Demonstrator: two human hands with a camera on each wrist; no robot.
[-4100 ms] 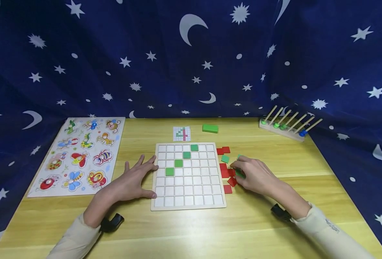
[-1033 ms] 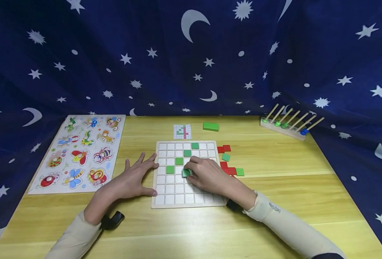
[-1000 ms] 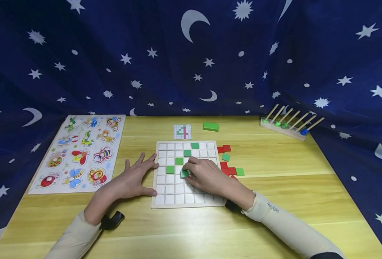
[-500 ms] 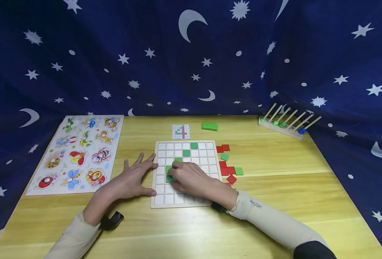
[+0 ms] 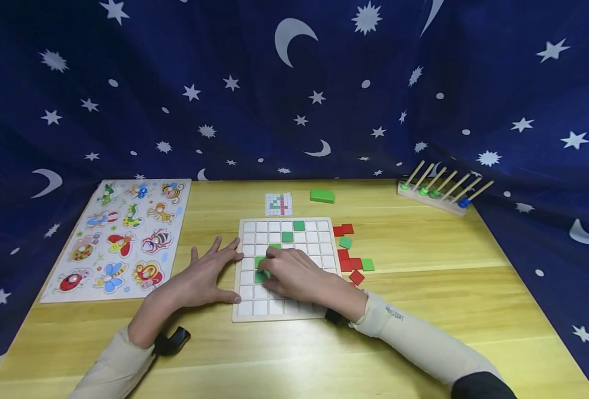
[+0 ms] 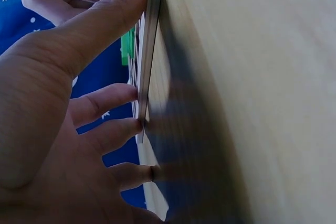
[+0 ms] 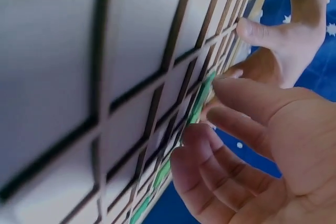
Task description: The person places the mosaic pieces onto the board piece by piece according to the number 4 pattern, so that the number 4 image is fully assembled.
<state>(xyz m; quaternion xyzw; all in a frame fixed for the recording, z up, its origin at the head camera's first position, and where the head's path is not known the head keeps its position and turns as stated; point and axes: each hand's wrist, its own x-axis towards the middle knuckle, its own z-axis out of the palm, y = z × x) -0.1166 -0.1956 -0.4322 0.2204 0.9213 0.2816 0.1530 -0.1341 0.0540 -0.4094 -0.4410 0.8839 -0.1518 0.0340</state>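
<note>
A white grid board with a pale wooden frame lies on the table. Green square tiles run down it diagonally toward the left. My right hand is over the board, its thumb and forefinger pinching a green tile at the cell just below the diagonal's lower end. That tile lies flat or nearly so in the right wrist view; the fingers partly hide it. My left hand is spread, its thumb and some fingertips touching the board's left edge.
Loose red tiles and green tiles lie right of the board. Behind it are a small pattern card and a green block. An insect puzzle lies left; a peg stand with beads stands back right.
My right hand has gone from the loose tiles at the right to the board's left part, bringing a green tile. Over the last half second it has barely moved. The left hand has stayed put.
</note>
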